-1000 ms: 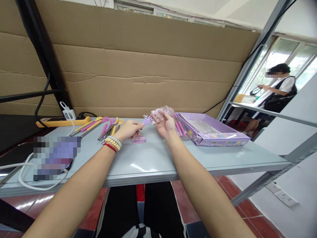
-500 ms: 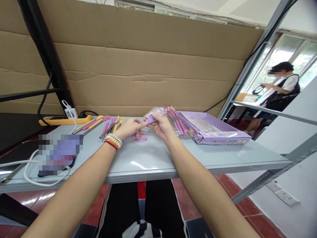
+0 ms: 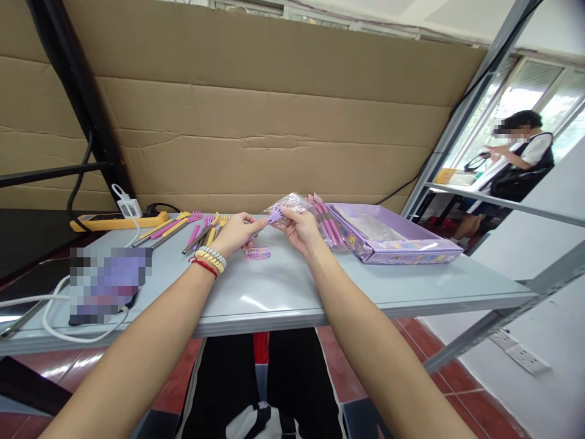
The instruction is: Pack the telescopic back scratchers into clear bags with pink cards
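Observation:
Above the middle of the grey table, both my hands meet at a small purple back scratcher (image 3: 275,216) with a hand-shaped head. My left hand (image 3: 240,235) pinches it from the left, its handle mostly hidden by the fingers. My right hand (image 3: 299,228) has thumb and fingers closed at the head. A clear plastic bag (image 3: 292,201) lies just behind my right hand. Beneath my left hand a small pink-purple printed card (image 3: 258,253) rests on the table. Left of that hand lie several yellow and pink back scratchers (image 3: 212,227), some with metal rods.
On the right stands an open purple box (image 3: 406,251), with pink sticks (image 3: 329,225) in clear wrapping beside it. A phone (image 3: 109,283) with a white cable and a yellow power strip (image 3: 109,222) occupy the left. Cardboard (image 3: 274,122) walls the back. Another person (image 3: 525,152) is far right.
My left hand has drawn slightly left, and the purple head now sits a little lower and flatter between my hands. The printed card shows more fully.

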`<action>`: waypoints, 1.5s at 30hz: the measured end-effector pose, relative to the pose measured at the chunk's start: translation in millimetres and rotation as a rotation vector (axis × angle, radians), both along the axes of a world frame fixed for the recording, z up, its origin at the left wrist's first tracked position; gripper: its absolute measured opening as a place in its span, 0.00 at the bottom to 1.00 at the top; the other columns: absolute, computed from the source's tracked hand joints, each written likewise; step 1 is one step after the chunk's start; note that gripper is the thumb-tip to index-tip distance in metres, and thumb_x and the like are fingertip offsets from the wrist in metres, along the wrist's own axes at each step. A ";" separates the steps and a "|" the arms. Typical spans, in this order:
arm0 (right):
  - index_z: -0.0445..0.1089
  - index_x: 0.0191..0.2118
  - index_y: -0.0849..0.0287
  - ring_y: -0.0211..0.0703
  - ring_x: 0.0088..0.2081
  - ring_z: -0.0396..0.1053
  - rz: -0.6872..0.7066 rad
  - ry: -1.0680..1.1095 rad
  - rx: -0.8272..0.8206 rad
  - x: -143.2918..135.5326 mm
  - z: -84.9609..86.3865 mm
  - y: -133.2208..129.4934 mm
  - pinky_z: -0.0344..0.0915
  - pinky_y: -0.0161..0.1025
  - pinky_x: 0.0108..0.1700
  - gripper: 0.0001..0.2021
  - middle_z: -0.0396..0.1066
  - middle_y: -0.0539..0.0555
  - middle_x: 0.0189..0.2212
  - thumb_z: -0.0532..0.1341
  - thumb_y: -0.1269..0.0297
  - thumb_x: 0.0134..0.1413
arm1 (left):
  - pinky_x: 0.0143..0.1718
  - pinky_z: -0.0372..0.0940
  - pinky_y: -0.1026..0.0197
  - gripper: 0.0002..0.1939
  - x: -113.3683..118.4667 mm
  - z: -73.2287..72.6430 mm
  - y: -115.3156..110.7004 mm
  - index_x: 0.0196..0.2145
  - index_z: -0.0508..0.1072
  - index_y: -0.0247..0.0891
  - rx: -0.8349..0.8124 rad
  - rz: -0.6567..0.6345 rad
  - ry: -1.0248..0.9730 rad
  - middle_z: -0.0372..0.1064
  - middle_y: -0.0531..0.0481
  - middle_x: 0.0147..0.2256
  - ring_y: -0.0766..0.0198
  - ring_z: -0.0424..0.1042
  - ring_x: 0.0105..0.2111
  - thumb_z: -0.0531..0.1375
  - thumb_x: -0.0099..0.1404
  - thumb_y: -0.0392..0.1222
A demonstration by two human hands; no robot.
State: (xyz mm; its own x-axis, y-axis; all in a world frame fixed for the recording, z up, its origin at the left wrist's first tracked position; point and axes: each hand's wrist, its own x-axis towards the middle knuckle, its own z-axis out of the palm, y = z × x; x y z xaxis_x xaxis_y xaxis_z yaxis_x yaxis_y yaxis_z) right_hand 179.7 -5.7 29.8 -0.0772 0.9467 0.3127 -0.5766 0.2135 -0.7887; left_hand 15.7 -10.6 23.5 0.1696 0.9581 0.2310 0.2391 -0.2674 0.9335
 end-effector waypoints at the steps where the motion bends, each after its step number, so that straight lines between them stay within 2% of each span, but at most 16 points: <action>1: 0.68 0.27 0.60 0.41 0.30 0.74 0.013 -0.022 0.007 -2.0 -0.8 -1.2 0.74 0.43 0.42 0.07 0.73 0.49 0.22 0.67 0.74 0.42 | 0.13 0.54 0.67 0.22 0.6 0.0 -0.2 0.28 0.63 0.38 0.000 0.002 -0.003 0.61 0.57 0.19 0.71 0.60 0.14 0.65 0.54 0.58; 6: 0.70 0.28 0.61 0.44 0.34 0.75 0.089 -0.066 0.028 -8.3 -3.7 -2.3 0.74 0.45 0.43 0.09 0.74 0.50 0.25 0.70 0.73 0.40 | 0.14 0.54 0.67 0.21 4.9 4.6 -4.2 0.30 0.63 0.37 -0.026 -0.001 -0.059 0.62 0.56 0.20 0.71 0.61 0.14 0.65 0.55 0.56; 9: 0.69 0.29 0.61 0.44 0.36 0.76 0.048 0.010 0.044 -1.6 -2.8 3.4 0.74 0.46 0.45 0.08 0.75 0.50 0.26 0.69 0.75 0.42 | 0.18 0.60 0.65 0.18 -0.1 8.7 -5.2 0.30 0.64 0.37 -0.095 -0.098 -0.133 0.66 0.54 0.23 0.69 0.66 0.18 0.66 0.54 0.52; 11: 0.68 0.29 0.60 0.44 0.37 0.76 -0.018 0.084 0.048 7.2 -1.3 8.8 0.73 0.47 0.46 0.08 0.75 0.49 0.27 0.67 0.77 0.44 | 0.20 0.61 0.65 0.16 -7.6 10.7 -4.2 0.29 0.67 0.36 -0.168 -0.196 -0.041 0.68 0.51 0.24 0.68 0.67 0.19 0.66 0.54 0.50; 14: 0.67 0.30 0.59 0.43 0.39 0.76 -0.100 0.165 0.026 19.5 0.4 15.4 0.73 0.47 0.48 0.09 0.75 0.49 0.27 0.65 0.78 0.46 | 0.18 0.55 0.67 0.14 -17.9 12.6 -2.4 0.24 0.68 0.34 -0.209 -0.284 0.143 0.65 0.52 0.20 0.72 0.61 0.17 0.65 0.55 0.47; 16: 0.67 0.30 0.59 0.43 0.40 0.76 -0.116 0.169 0.014 22.3 0.1 17.0 0.73 0.46 0.48 0.09 0.75 0.49 0.28 0.65 0.78 0.45 | 0.16 0.49 0.68 0.13 -19.3 14.1 -3.4 0.23 0.67 0.35 -0.143 -0.234 0.121 0.60 0.55 0.18 0.74 0.56 0.16 0.64 0.56 0.45; 19: 0.69 0.31 0.60 0.45 0.40 0.76 -0.064 0.090 0.028 16.4 -2.9 14.0 0.73 0.43 0.46 0.08 0.76 0.51 0.30 0.67 0.76 0.44 | 0.16 0.44 0.69 0.10 -11.8 16.5 -9.0 0.32 0.68 0.36 -0.079 -0.106 0.000 0.59 0.57 0.18 0.74 0.54 0.16 0.65 0.55 0.42; 22: 0.69 0.32 0.60 0.46 0.40 0.76 0.020 -0.002 0.028 4.2 -6.2 6.7 0.74 0.43 0.43 0.09 0.76 0.51 0.29 0.68 0.74 0.43 | 0.16 0.44 0.69 0.18 0.0 17.5 -15.0 0.42 0.65 0.38 -0.093 -0.066 -0.062 0.61 0.59 0.18 0.74 0.53 0.14 0.65 0.56 0.41; 25: 0.68 0.32 0.60 0.46 0.39 0.76 0.092 -0.043 0.027 -4.6 -7.4 0.9 0.74 0.45 0.43 0.11 0.76 0.51 0.28 0.69 0.73 0.41 | 0.16 0.44 0.68 0.20 7.4 17.2 -17.3 0.44 0.63 0.37 -0.100 -0.010 -0.111 0.61 0.59 0.18 0.75 0.52 0.13 0.65 0.56 0.41; 28: 0.68 0.31 0.60 0.46 0.38 0.76 0.103 -0.017 0.045 -3.5 -5.9 1.1 0.74 0.47 0.44 0.11 0.76 0.51 0.28 0.69 0.74 0.41 | 0.17 0.50 0.68 0.21 6.0 17.2 -15.9 0.44 0.63 0.36 -0.127 -0.016 -0.229 0.63 0.59 0.19 0.74 0.57 0.15 0.65 0.53 0.34; 31: 0.68 0.31 0.60 0.45 0.38 0.76 0.023 0.072 0.048 6.6 -2.9 6.1 0.74 0.45 0.45 0.08 0.76 0.51 0.29 0.67 0.75 0.44 | 0.25 0.62 0.66 0.19 -1.9 17.5 -13.6 0.38 0.66 0.34 -0.092 -0.137 -0.297 0.70 0.52 0.26 0.71 0.66 0.21 0.65 0.47 0.29; 34: 0.70 0.30 0.61 0.45 0.38 0.76 -0.019 0.116 0.016 17.8 -0.7 10.7 0.74 0.43 0.45 0.05 0.77 0.53 0.29 0.65 0.76 0.47 | 0.32 0.68 0.61 0.18 -9.3 17.6 -13.2 0.36 0.70 0.31 -0.031 -0.248 -0.280 0.73 0.47 0.31 0.67 0.72 0.27 0.68 0.47 0.35; 37: 0.71 0.29 0.62 0.47 0.39 0.76 0.013 0.074 -0.011 22.3 -0.8 12.0 0.74 0.43 0.44 0.03 0.77 0.54 0.29 0.64 0.75 0.48 | 0.33 0.70 0.58 0.21 -11.8 18.0 -14.9 0.38 0.73 0.31 0.012 -0.297 -0.234 0.74 0.46 0.32 0.64 0.73 0.28 0.70 0.48 0.43; 40: 0.71 0.28 0.62 0.46 0.38 0.76 0.045 0.026 0.004 19.1 -2.3 10.0 0.75 0.41 0.43 0.03 0.76 0.54 0.28 0.66 0.73 0.47 | 0.28 0.68 0.60 0.19 -10.7 18.0 -15.0 0.34 0.74 0.32 0.073 -0.237 -0.145 0.73 0.47 0.28 0.65 0.71 0.24 0.70 0.47 0.46; 42: 0.71 0.28 0.62 0.44 0.35 0.75 0.087 -0.013 0.025 13.7 -3.5 7.4 0.75 0.40 0.42 0.05 0.76 0.54 0.28 0.68 0.72 0.44 | 0.23 0.63 0.63 0.16 -9.3 17.2 -13.3 0.27 0.73 0.32 0.130 -0.139 -0.066 0.70 0.50 0.22 0.68 0.67 0.19 0.70 0.47 0.47; 45: 0.70 0.27 0.62 0.40 0.30 0.73 0.167 -0.095 0.054 3.9 -5.0 2.3 0.74 0.39 0.38 0.09 0.74 0.51 0.25 0.71 0.71 0.39 | 0.19 0.55 0.66 0.17 -7.5 14.7 -9.6 0.19 0.67 0.35 0.186 -0.015 0.016 0.63 0.55 0.15 0.71 0.61 0.16 0.69 0.47 0.47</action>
